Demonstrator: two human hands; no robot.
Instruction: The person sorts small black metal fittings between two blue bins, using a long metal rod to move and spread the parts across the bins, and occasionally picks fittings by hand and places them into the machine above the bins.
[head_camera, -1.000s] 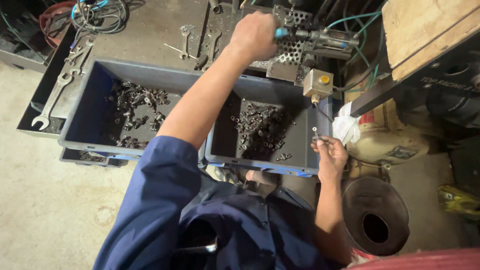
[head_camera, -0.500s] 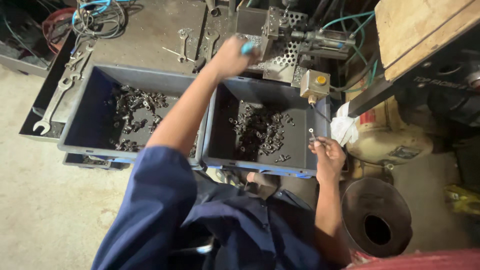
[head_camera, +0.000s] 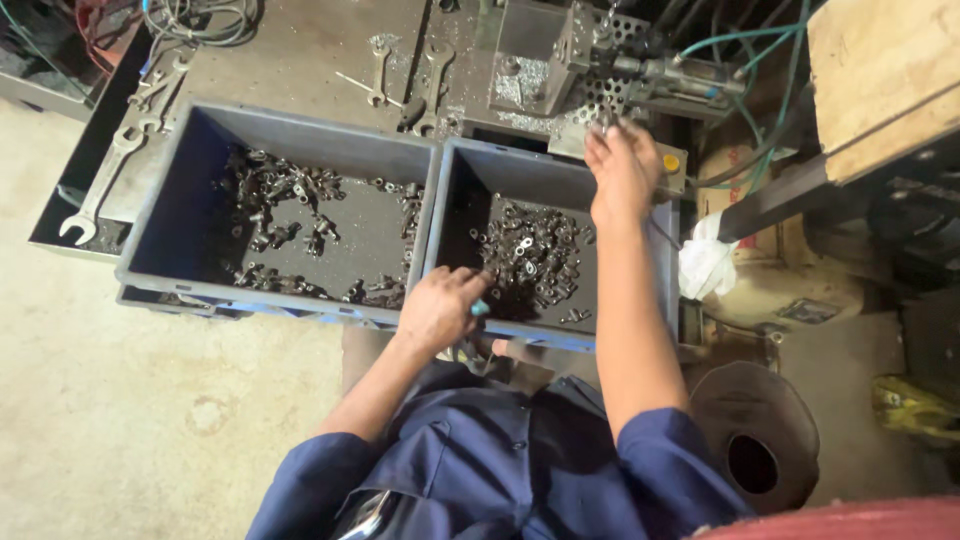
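Note:
My left hand (head_camera: 438, 308) rests at the near left corner of the right grey bin (head_camera: 478, 178), closed around a small blue-tipped tool (head_camera: 481, 308). The bin holds a heap of small metal parts (head_camera: 530, 262). My right hand (head_camera: 622, 172) reaches over the far rim of that bin, fingertips against the perforated metal machine (head_camera: 590, 95); whether it pinches a part is hidden. To the left, a second grey bin (head_camera: 300, 128) holds several darker metal fittings (head_camera: 290, 205).
Wrenches lie on the steel bench, one at the left (head_camera: 95, 200) and others behind the bins (head_camera: 430, 80). A white rag (head_camera: 705, 265), a yellow-button box (head_camera: 670, 163), a wooden block (head_camera: 880, 70) and a dark round container (head_camera: 750, 450) are on the right.
My left hand came down from the machine to the right bin's near corner, still with the blue tool. My right hand rose from the bin's near right edge up to the machine.

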